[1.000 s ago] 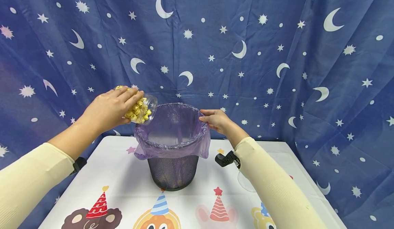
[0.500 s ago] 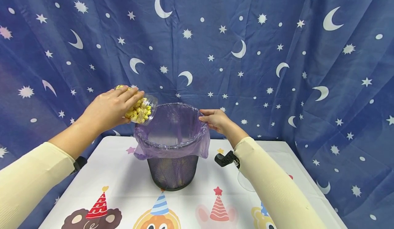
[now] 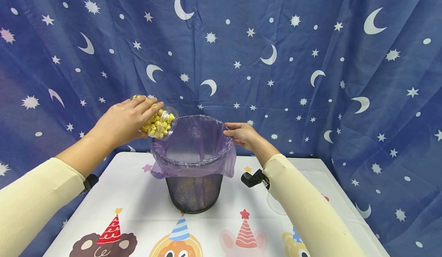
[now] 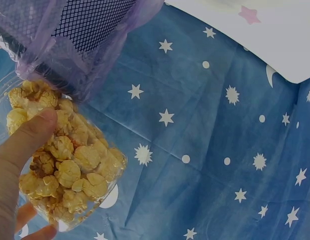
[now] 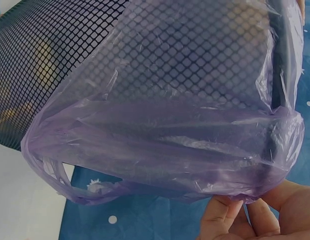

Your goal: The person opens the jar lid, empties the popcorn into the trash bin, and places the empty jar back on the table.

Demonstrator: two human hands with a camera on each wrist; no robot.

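My left hand grips a clear plastic jar of yellow popcorn. The jar lies tilted, its mouth over the left rim of a black mesh wastebasket. A purple trash bag lines the basket and folds over its rim. In the left wrist view, popcorn fills much of the jar, with the thumb along its side. My right hand pinches the basket's right rim through the bag. Yellowish patches show through the mesh in the right wrist view, too blurred to name.
The basket stands on a table with a white cartoon-print cloth. A clear round disc lies partly hidden by my right forearm. A blue star-patterned curtain hangs behind and at the sides.
The jar has shifted slightly right, and the popcorn inside sits a little nearer its mouth. My right hand and the basket stay in place.
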